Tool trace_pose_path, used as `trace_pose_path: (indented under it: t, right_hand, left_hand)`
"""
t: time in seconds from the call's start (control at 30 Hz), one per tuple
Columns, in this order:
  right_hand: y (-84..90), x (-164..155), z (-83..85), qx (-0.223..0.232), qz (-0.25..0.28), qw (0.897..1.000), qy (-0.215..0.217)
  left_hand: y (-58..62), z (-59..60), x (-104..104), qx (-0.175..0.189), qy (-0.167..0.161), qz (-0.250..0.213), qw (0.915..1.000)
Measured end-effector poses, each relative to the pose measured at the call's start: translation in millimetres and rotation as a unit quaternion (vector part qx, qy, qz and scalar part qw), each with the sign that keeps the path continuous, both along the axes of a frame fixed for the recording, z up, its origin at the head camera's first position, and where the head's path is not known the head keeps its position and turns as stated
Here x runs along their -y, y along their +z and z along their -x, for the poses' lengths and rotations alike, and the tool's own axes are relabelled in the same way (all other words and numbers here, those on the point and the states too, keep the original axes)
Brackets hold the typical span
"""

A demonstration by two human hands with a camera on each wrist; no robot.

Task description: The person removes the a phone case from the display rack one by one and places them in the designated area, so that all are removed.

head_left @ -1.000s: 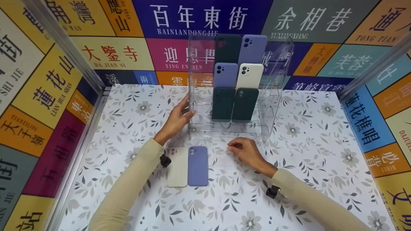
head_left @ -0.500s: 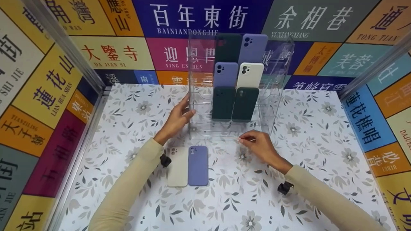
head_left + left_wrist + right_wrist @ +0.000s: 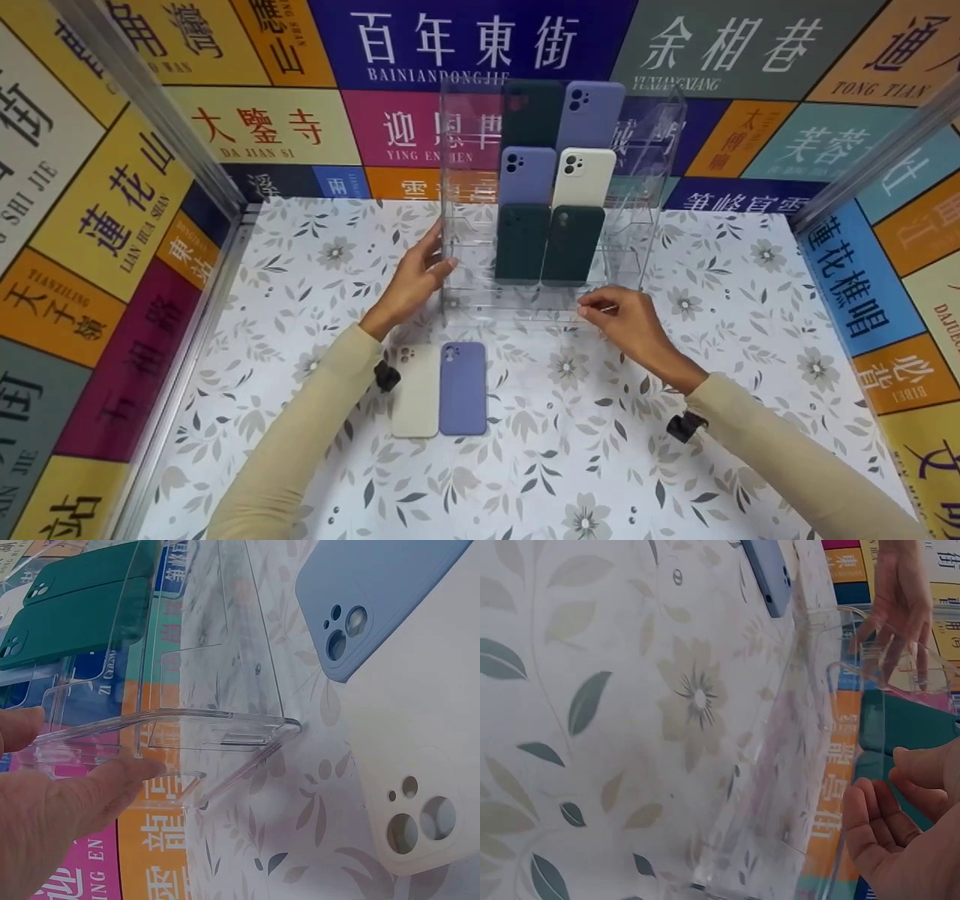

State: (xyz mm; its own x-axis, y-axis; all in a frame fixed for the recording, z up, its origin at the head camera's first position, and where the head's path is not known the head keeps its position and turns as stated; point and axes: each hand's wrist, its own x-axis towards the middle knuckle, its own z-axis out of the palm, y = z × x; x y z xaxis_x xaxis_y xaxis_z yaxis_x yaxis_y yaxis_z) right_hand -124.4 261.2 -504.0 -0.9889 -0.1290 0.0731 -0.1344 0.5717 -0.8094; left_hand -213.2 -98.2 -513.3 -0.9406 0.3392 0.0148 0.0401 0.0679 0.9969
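My left hand (image 3: 409,281) lies at the left side of a clear acrylic display stand (image 3: 472,304), its fairly straight fingers along the outside and the thumb by the front edge. The left wrist view shows the hand (image 3: 67,791) right at the clear side panel. My right hand (image 3: 626,322) is near the stand's lower front right, thumb and fingertips drawn together. Nothing shows between those fingers in the right wrist view. The stand bears phone cases in three rows: dark green (image 3: 574,247), lavender (image 3: 525,180) and white (image 3: 585,180) among them.
On the floral-patterned table (image 3: 525,487), a cream phone case (image 3: 415,401) and a lavender phone case (image 3: 463,390) lie side by side, in front of the stand. Colourful printed walls (image 3: 480,45) enclose the back and both sides.
My right hand has moved to the right and farther back, along the stand's lower front, its fingers still curled. The left hand, the stand and the phone cases have stayed in place.
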Motion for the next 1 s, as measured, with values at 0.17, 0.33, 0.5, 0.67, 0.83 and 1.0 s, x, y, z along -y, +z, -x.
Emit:
trace_pose_path:
  t: [0.17, 0.33, 0.5, 0.67, 0.83, 1.0]
  right_hand:
    - [13.9, -5, 4.9, -0.019, -0.006, 1.000, -0.004]
    - [25.7, -10, 12.6, -0.038, -0.012, 0.999, -0.010]
    - [38.5, -14, 20.2, -0.047, -0.021, 0.998, -0.019]
    - [52.0, -17, 26.9, -0.059, -0.023, 0.998, -0.017]
    - [63.9, -18, 34.8, -0.077, -0.031, 0.996, -0.014]
    - [75.6, -15, 45.4, -0.085, -0.035, 0.996, -0.014]
  left_hand:
    - [0.5, 1.0, -1, -0.002, 0.000, 0.000, 1.0000]
    - [0.3, 1.6, -1, -0.008, -0.001, -0.002, 1.0000]
    - [0.5, 1.0, -1, -0.008, -0.002, 0.006, 1.0000]
    - [-0.1, 0.4, -2, -0.001, -0.005, 0.001, 1.0000]
    - [-0.6, 1.0, -2, -0.002, -0.003, -0.002, 1.0000]
    - [-0.8, 1.1, -1, -0.006, 0.005, 0.005, 1.0000]
